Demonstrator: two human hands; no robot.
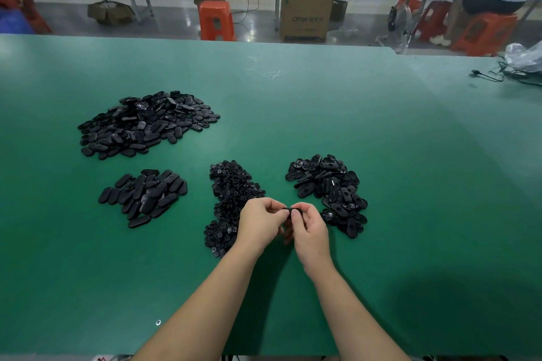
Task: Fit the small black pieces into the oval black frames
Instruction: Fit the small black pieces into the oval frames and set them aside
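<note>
My left hand point(259, 221) and my right hand point(308, 228) meet above the green table point(381, 141), both pinching one oval black frame point(290, 209) between their fingertips. Most of that frame is hidden by the fingers, and I cannot tell if a small piece sits in it. A heap of small black pieces point(231, 193) lies just left of and under my left hand. To the right of my right hand is a pile of oval frames with open slots point(328, 184).
A large pile of oval black parts point(143, 123) lies at the far left, with a smaller pile point(143, 196) nearer me. Cables and a plastic bag point(522, 58) sit at the table's far right. Stools, boxes and a seated person are beyond the table.
</note>
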